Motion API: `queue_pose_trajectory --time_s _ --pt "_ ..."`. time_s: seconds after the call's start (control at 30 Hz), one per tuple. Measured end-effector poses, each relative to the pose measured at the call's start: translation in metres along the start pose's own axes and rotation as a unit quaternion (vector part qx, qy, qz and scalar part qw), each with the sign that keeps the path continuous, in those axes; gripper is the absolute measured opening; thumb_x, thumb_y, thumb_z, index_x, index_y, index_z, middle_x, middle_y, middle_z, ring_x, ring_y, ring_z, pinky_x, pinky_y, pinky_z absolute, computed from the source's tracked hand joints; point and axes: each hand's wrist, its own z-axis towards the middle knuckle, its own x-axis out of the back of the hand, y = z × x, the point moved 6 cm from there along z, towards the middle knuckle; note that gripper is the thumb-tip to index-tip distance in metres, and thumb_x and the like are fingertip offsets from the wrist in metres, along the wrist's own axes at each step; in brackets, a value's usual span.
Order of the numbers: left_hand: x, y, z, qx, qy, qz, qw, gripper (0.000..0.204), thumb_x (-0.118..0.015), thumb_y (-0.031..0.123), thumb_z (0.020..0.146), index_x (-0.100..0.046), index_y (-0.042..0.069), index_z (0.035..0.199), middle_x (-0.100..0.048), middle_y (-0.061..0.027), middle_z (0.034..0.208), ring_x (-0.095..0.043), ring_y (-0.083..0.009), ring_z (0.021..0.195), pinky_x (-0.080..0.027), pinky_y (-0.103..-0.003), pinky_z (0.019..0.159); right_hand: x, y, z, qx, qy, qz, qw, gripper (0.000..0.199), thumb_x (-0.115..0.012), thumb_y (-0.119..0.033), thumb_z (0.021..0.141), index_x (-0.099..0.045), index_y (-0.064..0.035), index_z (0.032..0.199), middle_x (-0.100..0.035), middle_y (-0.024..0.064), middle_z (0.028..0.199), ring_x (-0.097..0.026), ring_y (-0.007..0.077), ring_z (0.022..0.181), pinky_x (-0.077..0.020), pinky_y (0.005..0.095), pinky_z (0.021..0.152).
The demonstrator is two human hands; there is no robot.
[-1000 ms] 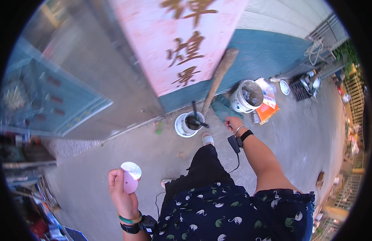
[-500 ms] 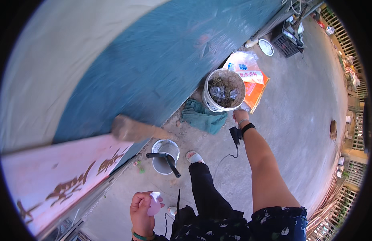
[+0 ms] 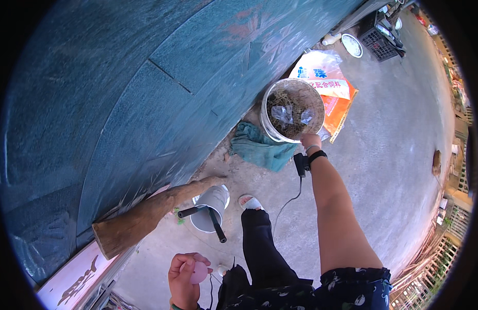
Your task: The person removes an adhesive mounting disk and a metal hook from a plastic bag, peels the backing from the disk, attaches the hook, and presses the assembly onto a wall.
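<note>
At the lower left, my left hand point(image 3: 183, 283) is closed around a small, thin pink piece point(image 3: 199, 272) with a rounded shape; its exact kind is unclear. My right arm reaches forward, and its hand point(image 3: 311, 140) is closed at the near right rim of a white bucket point(image 3: 269, 121). The fingertips there are partly hidden. Dry plant matter point(image 3: 288, 103) and crumpled clear plastic scraps point(image 3: 284, 114) lie inside the bucket. Around my right wrist is a black strap with a small black device point(image 3: 301, 164) and a cable.
A green cloth point(image 3: 259, 150) lies beside the bucket, with an orange-and-white sack point(image 3: 338, 111) behind it. Nearer stands a grey pail point(image 3: 208, 217) with black handles across it. A thick wooden piece point(image 3: 141, 219) leans by the blue wall point(image 3: 146, 113). A black crate point(image 3: 378, 44) sits far right.
My right hand has come up against the bucket's rim. The pink piece has turned in my left hand. The view has shifted, bringing the whole wooden piece and more blue wall into sight.
</note>
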Motion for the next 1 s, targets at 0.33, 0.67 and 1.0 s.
queue_pose_trajectory --time_s 0.33,0.67,1.0 --pt "-0.016 0.010 -0.006 0.005 0.001 0.002 1.000 0.008 -0.049 0.014 0.089 -0.050 0.007 0.085 -0.057 -0.0095 0.085 -0.059 -0.0228 0.079 -0.051 -0.035 0.061 0.075 -0.011 -0.029 -0.070 0.007 0.164 0.984 0.024 -0.056 -0.026 0.072 -0.068 -0.0067 0.078 -0.067 0.0101 0.074 -0.065 0.0235 0.074 -0.0496 0.0331 0.068" --pt "0.002 0.034 -0.059 0.043 -0.025 -0.144 0.988 0.012 -0.051 0.020 0.090 -0.050 0.008 0.092 -0.057 -0.0087 0.094 -0.059 -0.0252 0.087 -0.051 -0.037 0.069 0.128 -0.188 -0.363 0.067 -0.463 0.379 0.799 0.009 -0.064 -0.007 0.080 -0.063 -0.0046 0.088 -0.059 -0.0023 0.073 -0.051 0.0054 0.062 -0.0406 0.0201 0.053" --pt "0.074 0.076 -0.191 -0.092 -0.067 -0.255 0.960 0.010 -0.050 0.018 0.091 -0.051 0.007 0.090 -0.059 -0.0095 0.090 -0.060 -0.0218 0.084 -0.051 -0.034 0.068 0.303 -0.324 -0.651 0.751 -0.277 0.246 0.547 0.022 -0.070 0.002 0.066 -0.068 -0.0105 0.084 -0.055 0.0038 0.080 -0.056 0.0169 0.067 -0.0438 0.0253 0.055"
